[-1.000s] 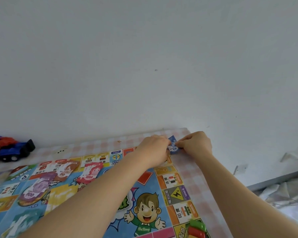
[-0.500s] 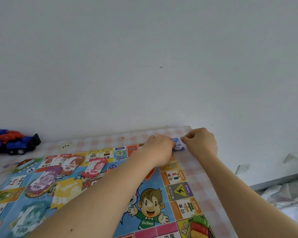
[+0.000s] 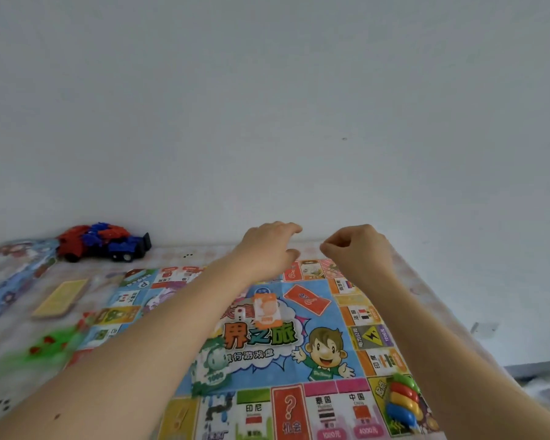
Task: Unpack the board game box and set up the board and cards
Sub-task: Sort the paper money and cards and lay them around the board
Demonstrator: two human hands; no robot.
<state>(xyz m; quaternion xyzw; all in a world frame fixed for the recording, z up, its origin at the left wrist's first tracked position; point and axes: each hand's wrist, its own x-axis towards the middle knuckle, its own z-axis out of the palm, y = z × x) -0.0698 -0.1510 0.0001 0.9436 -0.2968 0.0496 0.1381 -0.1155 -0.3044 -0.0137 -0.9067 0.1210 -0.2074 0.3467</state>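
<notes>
Left hand (image 3: 267, 249) hovers over the far edge of the colourful printed paper game board (image 3: 334, 322), fingers stretched forward and loose, thumb apart from them, gripping nothing. Just beside it the right hand (image 3: 359, 254) hangs over the board's far right corner with its fingers curled in toward the palm and the thumb tucked against them. Nothing shows between them, and I cannot tell whether something small is pinched inside.

From where I stand the board lies flat and unfolded on the pale pink checked tablecloth (image 3: 435, 315), its far edge near the white wall (image 3: 267, 106). A small orange card (image 3: 267, 309) lies face up near the middle of the board, and a green paper note marked 1000 (image 3: 213, 366) lies nearer the person, partly under the left forearm. On the near right corner square sits a stack of red, yellow, blue and green plastic pieces (image 3: 402, 398).

Off the board to the left lies a yellow rectangular card stack (image 3: 61, 298), with a blurred green and red thing (image 3: 48, 344) nearer. A red and blue toy truck (image 3: 105, 242) stands against the wall.
</notes>
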